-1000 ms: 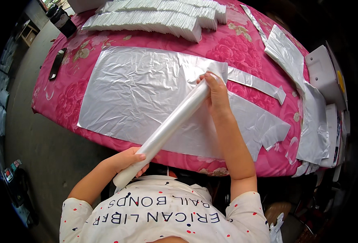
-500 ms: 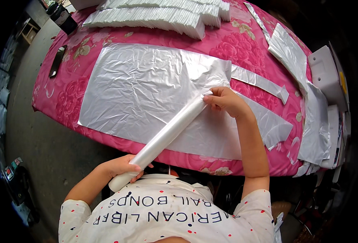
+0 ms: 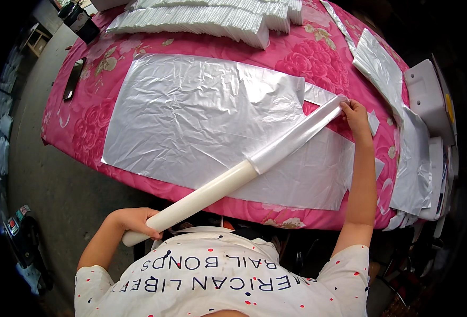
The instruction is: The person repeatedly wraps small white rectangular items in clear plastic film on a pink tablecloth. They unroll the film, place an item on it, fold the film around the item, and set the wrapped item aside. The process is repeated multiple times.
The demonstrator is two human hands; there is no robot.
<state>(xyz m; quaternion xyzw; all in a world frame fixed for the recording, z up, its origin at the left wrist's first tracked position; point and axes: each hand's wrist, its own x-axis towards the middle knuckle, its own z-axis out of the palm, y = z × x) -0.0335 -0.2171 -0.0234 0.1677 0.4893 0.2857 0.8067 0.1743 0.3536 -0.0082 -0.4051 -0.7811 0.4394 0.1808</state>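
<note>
- Well, on my feed the cream tube (image 3: 193, 202) slants across the near side of the table, its lower end at eight o'clock, its upper end just by the middle of my view.
- A silvery film sleeve (image 3: 297, 133) carries on from that upper end toward two o'clock; I can't tell how much of the tube lies inside it.
- At eight o'clock I see the left hand (image 3: 139, 222) closed around the tube's lower end, thumb along its top.
- Between two and three o'clock, the right hand (image 3: 356, 117) pinches the far tip of the film sleeve between thumb and fingers.
- Just above centre I get a wide crinkled sheet (image 3: 186, 111) lying flat; a smooth sheet (image 3: 302, 182) shows below the sleeve, toward four.
- Under all of it I make out a pink flowered tablecloth (image 3: 93, 127).
- Toward twelve sits a pile of white packets (image 3: 196, 22); at ten, a dark phone (image 3: 74, 79), with a black bottle (image 3: 80, 22) beyond it.
- At two I see folded film (image 3: 380, 66), near a white box (image 3: 428, 95).
</note>
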